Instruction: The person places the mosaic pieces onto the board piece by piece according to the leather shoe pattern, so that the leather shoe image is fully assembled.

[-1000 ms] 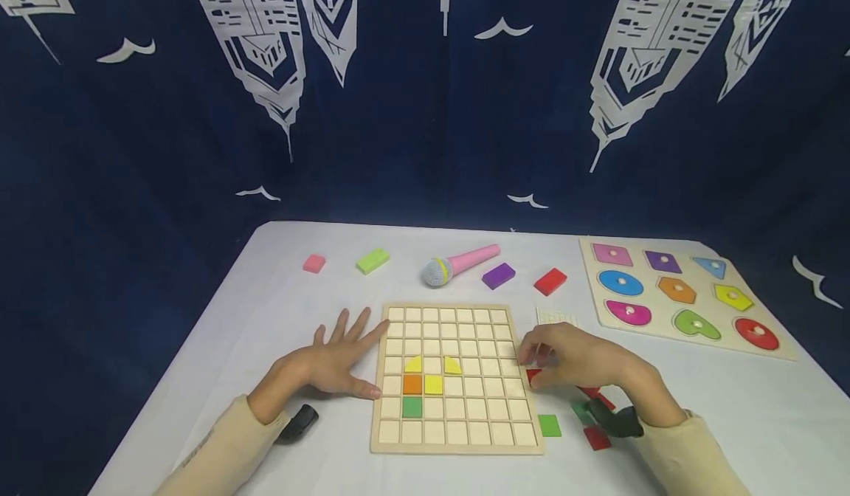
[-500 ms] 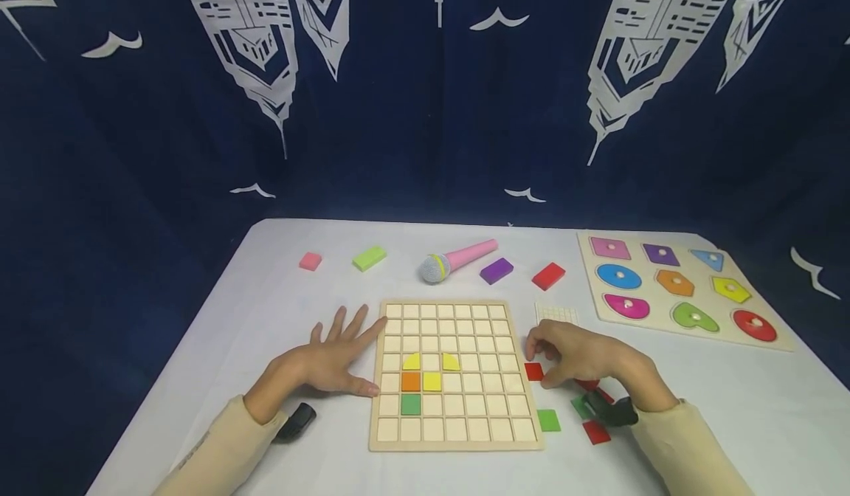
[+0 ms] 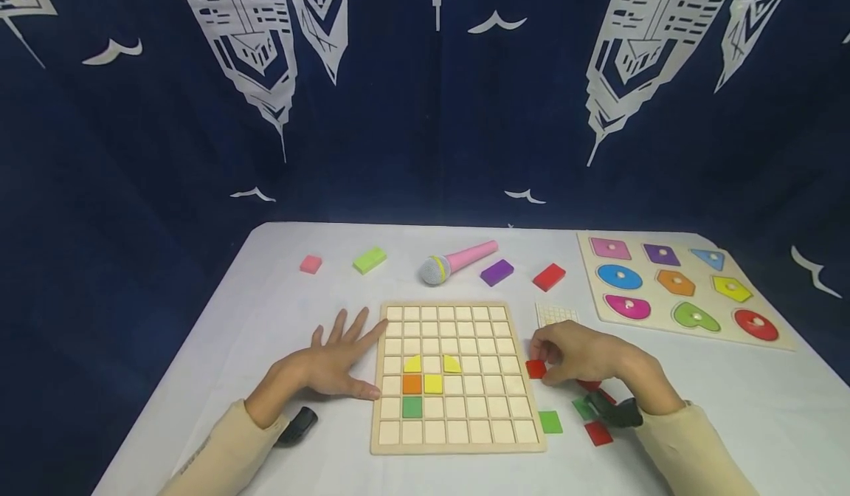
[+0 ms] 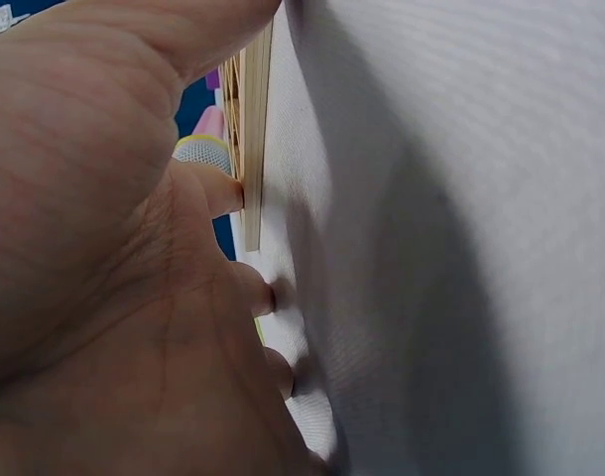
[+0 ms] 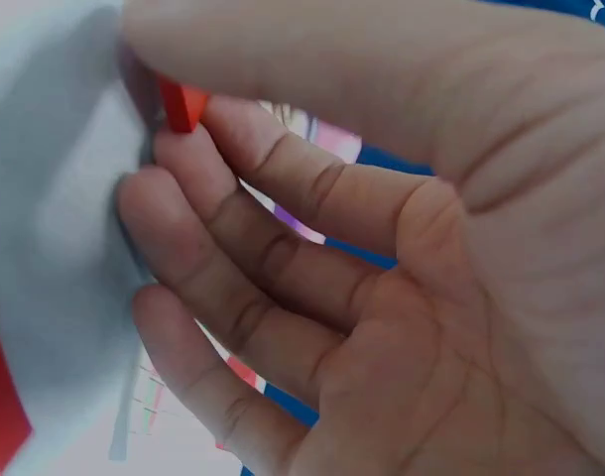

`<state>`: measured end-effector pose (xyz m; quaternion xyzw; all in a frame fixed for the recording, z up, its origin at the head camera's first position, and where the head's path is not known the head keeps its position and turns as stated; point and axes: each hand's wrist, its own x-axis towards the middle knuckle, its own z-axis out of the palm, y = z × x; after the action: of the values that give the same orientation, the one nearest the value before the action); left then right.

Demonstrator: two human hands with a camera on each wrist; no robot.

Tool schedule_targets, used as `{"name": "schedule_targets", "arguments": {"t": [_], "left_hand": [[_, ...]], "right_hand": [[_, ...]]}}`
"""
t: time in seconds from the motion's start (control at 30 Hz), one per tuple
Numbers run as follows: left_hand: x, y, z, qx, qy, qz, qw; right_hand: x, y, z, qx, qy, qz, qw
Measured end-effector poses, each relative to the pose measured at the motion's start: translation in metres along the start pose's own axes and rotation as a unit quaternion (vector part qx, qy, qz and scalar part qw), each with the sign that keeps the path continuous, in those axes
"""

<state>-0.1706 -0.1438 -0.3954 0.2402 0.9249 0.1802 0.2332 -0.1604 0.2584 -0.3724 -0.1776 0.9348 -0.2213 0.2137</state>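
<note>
My left hand (image 3: 335,363) lies with fingers spread at the left edge of a wooden grid board (image 3: 458,449); thumb and index finger touch its rim, also visible in the left wrist view. Set in the grid are an orange square (image 3: 412,384), a yellow square (image 3: 433,384), a green square (image 3: 412,407) and two yellow rounded pieces. Just off the board's right edge, my right hand (image 3: 584,352) pinches a red square tile (image 3: 536,369) between thumb and fingertips. From the right wrist, the tile (image 5: 183,104) shows edge-on, partly hidden by the thumb.
Under and near the right wrist lie loose tiles, including a green one (image 3: 550,422) and a red one (image 3: 598,433). Behind are a small grid card (image 3: 556,314), a toy microphone (image 3: 458,262), several coloured blocks and a shape puzzle board (image 3: 684,289).
My right hand has drawn back slightly from the board's edge, uncovering the red tile, and its fingers have closed on it. The left hand stays put.
</note>
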Motion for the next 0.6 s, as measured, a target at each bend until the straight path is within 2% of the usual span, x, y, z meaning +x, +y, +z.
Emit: {"name": "schedule_targets", "arguments": {"t": [0.13,0.3,0.4,0.6], "left_hand": [[-0.001,0.000,0.000,-0.002,-0.001,0.002,1.0000],[0.000,0.001,-0.001,-0.002,0.002,0.003,1.0000],[0.001,0.001,0.000,-0.004,0.002,0.003,1.0000],[0.001,0.000,0.001,-0.005,0.002,0.002,1.0000]], "right_hand": [[-0.002,-0.004,-0.005,-0.012,0.008,-0.038,0.999],[-0.002,-0.015,-0.007,-0.021,0.031,-0.106,0.994],[0.000,-0.024,-0.002,-0.018,0.039,-0.134,0.990],[0.008,-0.045,0.018,-0.011,0.040,-0.163,0.986]]}}
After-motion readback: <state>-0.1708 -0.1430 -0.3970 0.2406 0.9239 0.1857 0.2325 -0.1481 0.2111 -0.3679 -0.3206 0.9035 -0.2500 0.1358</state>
